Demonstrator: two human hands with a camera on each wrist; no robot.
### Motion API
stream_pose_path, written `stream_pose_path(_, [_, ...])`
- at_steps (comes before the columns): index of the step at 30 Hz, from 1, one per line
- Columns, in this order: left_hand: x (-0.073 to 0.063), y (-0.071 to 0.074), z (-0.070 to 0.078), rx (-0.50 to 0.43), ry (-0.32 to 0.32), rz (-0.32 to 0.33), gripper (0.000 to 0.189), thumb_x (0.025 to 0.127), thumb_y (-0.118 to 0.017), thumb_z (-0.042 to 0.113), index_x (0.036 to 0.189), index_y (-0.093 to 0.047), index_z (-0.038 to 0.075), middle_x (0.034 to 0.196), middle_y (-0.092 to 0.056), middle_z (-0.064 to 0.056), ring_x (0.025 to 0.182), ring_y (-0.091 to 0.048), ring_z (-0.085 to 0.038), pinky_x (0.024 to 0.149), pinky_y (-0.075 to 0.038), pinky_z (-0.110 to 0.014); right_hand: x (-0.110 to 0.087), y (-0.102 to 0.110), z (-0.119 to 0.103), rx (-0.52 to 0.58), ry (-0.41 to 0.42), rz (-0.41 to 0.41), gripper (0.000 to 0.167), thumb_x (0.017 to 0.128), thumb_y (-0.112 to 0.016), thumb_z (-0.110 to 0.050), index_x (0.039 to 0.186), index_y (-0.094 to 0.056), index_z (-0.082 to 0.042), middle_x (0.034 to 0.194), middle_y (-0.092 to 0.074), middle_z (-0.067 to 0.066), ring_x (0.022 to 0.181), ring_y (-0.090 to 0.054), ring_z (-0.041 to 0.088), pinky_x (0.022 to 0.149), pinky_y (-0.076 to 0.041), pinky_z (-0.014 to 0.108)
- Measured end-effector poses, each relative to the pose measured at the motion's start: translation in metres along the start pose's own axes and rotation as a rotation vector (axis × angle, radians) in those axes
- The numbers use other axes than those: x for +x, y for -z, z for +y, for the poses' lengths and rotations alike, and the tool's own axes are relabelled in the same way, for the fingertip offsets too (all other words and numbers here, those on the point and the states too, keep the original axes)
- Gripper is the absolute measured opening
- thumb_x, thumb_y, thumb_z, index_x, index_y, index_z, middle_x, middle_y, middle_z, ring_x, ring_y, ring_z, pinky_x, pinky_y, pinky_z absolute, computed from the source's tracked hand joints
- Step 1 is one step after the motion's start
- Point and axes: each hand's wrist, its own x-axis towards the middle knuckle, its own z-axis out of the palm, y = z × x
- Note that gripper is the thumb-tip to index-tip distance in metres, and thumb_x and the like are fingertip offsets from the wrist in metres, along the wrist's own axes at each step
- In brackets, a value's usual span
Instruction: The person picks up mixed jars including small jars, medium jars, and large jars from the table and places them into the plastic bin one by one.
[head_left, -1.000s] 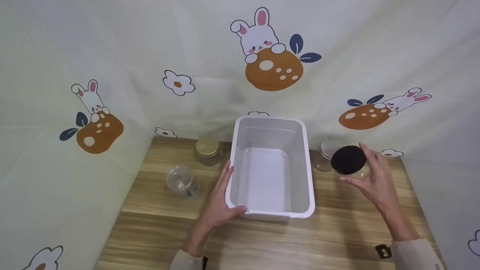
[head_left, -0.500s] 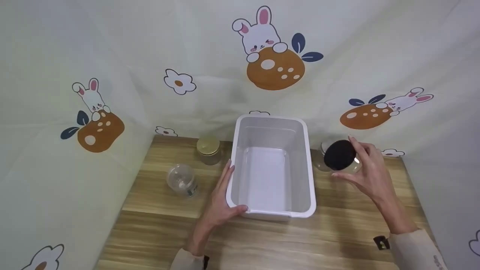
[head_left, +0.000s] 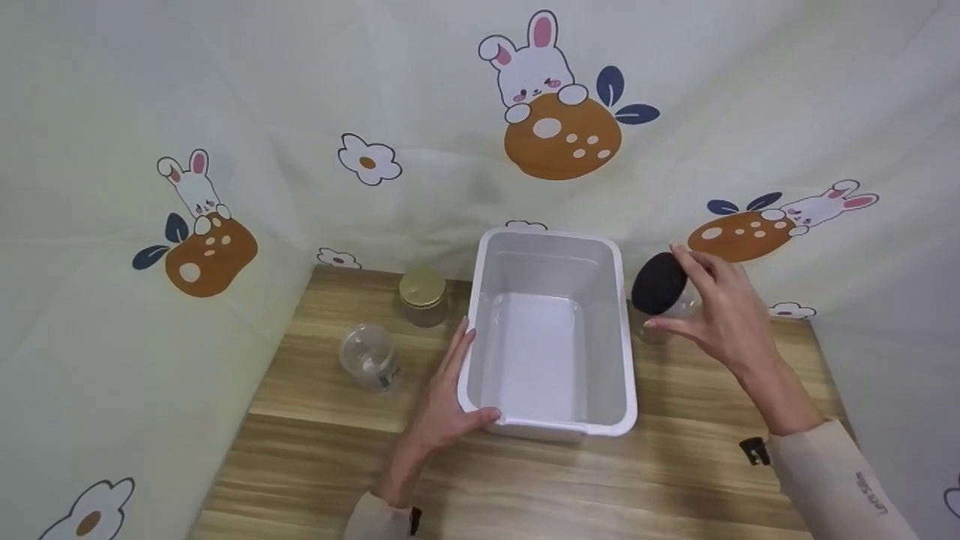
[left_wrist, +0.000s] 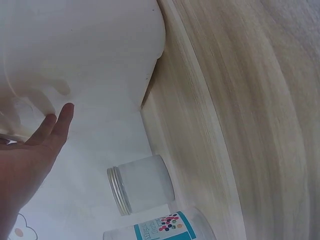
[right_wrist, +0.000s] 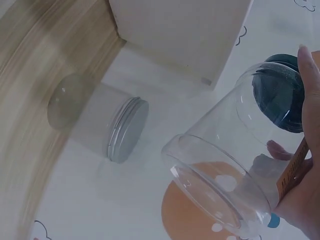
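In my right hand is a clear plastic jar with a black lid. Thumb and fingers grip it near the lid, and it tilts above the table to the right of a white plastic bin. My left hand rests on the near left corner of that bin, thumb over the front rim. Its fingers lie straight along the outer wall. Behind the held jar, a clear jar with a silver lid stands on the table, mostly hidden in the head view.
Left of the bin stand a jar with a gold lid and a clear jar with a printed label. The wooden table is enclosed at the back and sides by pale cloth with rabbit prints.
My right hand has raised the black-lidded jar and moved it left towards the bin, tilting it further. The left hand keeps its place on the bin. The head view has shifted slightly.
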Motion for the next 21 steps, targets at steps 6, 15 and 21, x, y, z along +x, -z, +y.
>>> stream_pose_path(6, [0.000,-0.001,-0.001,-0.005,0.008,0.003,0.118,0.070,-0.073,0.073,0.158,-0.024,0.013,0.167,-0.010,-0.005,0.143,-0.032,-0.034,0.106,-0.039,-0.058,0.007,-0.002,-0.008,-0.021,0.051,-0.010,0.111,0.056,-0.092,-0.054,0.151,-0.044,-0.025,0.135,-0.056,0.021,0.114,-0.053,0.042,0.091,-0.049,0.061])
stream_pose_path(15, [0.001,-0.003,-0.002,-0.001,0.007,0.001,0.115,0.071,-0.072,0.073,0.158,-0.024,0.015,0.167,-0.011,-0.008,0.144,-0.030,-0.033,0.106,-0.036,-0.060,0.030,-0.007,-0.031,-0.101,0.126,-0.021,0.108,0.057,-0.089,-0.060,0.150,-0.045,-0.029,0.135,-0.057,0.020,0.114,-0.057,0.042,0.087,-0.051,0.061])
stream_pose_path(21, [0.000,-0.004,-0.001,0.003,0.013,0.018,0.116,0.070,-0.069,0.077,0.158,-0.026,0.014,0.166,-0.012,-0.009,0.146,-0.027,-0.035,0.107,-0.034,-0.063,0.048,-0.016,-0.049,-0.100,0.164,-0.091,0.104,0.062,-0.085,-0.064,0.151,-0.042,-0.030,0.139,-0.054,0.019,0.122,-0.054,0.040,0.097,-0.046,0.063])
